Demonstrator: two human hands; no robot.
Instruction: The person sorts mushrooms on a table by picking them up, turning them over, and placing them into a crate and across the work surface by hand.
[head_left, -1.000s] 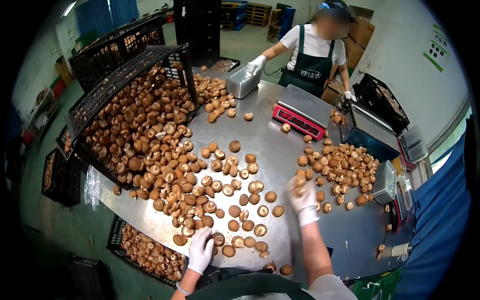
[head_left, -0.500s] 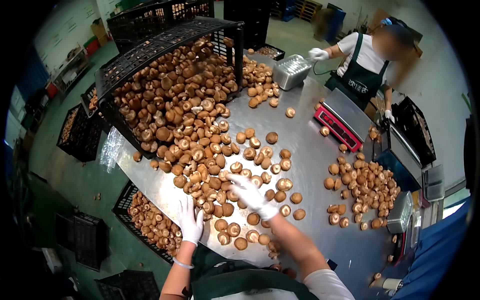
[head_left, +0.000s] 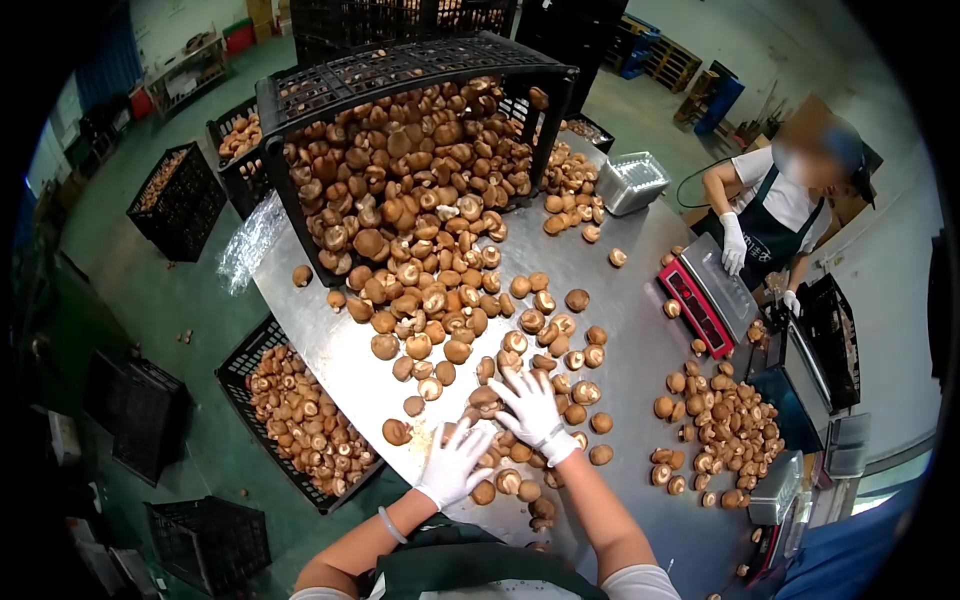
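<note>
My left hand (head_left: pixel 455 465), in a white glove, lies at the near edge of the metal table (head_left: pixel 640 400), its fingers spread beside some brown mushrooms (head_left: pixel 484 398). Close to it on the right, my right hand (head_left: pixel 533 412) is gloved too, with fingers apart over and against the same mushrooms. Neither hand visibly grasps one, though some mushrooms are partly hidden under the fingers. Ahead, a black plastic crate (head_left: pixel 420 62) lies on its side, and a large heap of mushrooms (head_left: pixel 400 210) spills from its mouth onto the table.
A crate of mushrooms (head_left: pixel 228 372) stands below the table's left edge. To the right are a red scale (head_left: pixel 697 307), a second mushroom pile (head_left: pixel 735 430) and clear plastic trays (head_left: pixel 776 490). Another stack of trays (head_left: pixel 633 182) stands farther back. A co-worker (head_left: pixel 775 200) stands across the table.
My left hand has moved right from the table's left edge, and my right hand has drawn nearer me, with mushrooms gathered between them. The co-worker's hand has left the tray stack for the scale.
</note>
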